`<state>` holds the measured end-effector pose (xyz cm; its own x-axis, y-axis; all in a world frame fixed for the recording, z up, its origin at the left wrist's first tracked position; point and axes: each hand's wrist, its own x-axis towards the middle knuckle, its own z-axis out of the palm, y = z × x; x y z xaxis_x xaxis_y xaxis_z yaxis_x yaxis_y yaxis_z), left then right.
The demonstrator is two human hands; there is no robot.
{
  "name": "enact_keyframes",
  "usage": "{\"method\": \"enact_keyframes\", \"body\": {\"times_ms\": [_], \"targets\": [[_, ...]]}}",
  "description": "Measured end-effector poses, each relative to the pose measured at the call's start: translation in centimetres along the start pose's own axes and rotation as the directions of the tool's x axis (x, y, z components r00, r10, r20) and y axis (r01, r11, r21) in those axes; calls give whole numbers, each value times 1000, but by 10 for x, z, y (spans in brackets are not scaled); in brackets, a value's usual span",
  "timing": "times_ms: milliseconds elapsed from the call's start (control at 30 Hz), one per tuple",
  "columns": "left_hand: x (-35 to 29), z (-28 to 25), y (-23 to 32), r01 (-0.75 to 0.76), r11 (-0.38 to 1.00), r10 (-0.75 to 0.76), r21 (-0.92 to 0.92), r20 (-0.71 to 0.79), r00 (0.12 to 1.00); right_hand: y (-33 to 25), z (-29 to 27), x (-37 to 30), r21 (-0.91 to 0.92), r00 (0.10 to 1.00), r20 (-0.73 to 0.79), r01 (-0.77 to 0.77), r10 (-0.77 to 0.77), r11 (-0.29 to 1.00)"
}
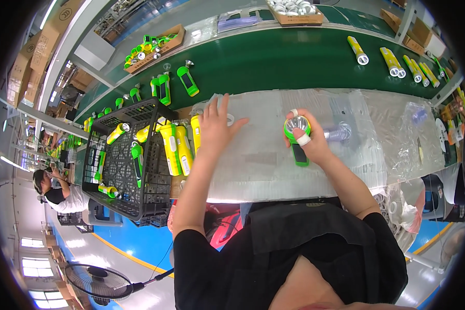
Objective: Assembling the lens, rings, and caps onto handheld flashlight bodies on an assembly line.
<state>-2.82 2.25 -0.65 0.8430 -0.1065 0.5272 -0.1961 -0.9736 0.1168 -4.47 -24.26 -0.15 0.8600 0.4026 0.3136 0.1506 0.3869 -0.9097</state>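
My right hand (315,140) is closed around a green flashlight (300,156) with a dark panel on its handle. Its round silver reflector head (297,123) faces up, and white tape wraps some of my fingers. My left hand (217,124) hovers over or rests on the cardboard-covered worktop (263,181), fingers spread and holding nothing. A white ring (230,120) lies beside its thumb; whether they touch I cannot tell. Yellow flashlights (171,150) stand just left of my left forearm, and a clear plastic piece (338,133) lies right of my right hand.
A black crate (149,199) with several flashlights stands at the left. Beyond the worktop runs a green belt (274,62) with yellow flashlights (357,50) and green ones (187,81). Cardboard boxes of parts (294,19) sit behind it. Far left, a person (62,194) works.
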Motion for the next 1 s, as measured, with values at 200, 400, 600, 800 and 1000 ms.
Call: {"method": "enact_keyframes", "body": {"times_ms": [200, 400, 600, 800, 1000], "targets": [[10, 9, -39, -38, 989, 82, -141, 319, 944, 6, 2, 1, -37, 999, 44, -30, 31, 999], [30, -55, 75, 328, -22, 18, -944, 328, 945, 3, -1, 3, -24, 999, 0, -36, 36, 999], [16, -51, 102, 74, -32, 96, -997, 70, 993, 5, 2, 3, -49, 1000, 10, -4, 4, 999], [15, -54, 97, -188, 551, 233, -813, -66, 970, 9, -2, 4, -22, 999, 24, 31, -31, 999], [16, -53, 94, -222, 612, 297, -759, -40, 954, 6, -4, 4, -17, 997, 76, 10, -8, 1000]]}}
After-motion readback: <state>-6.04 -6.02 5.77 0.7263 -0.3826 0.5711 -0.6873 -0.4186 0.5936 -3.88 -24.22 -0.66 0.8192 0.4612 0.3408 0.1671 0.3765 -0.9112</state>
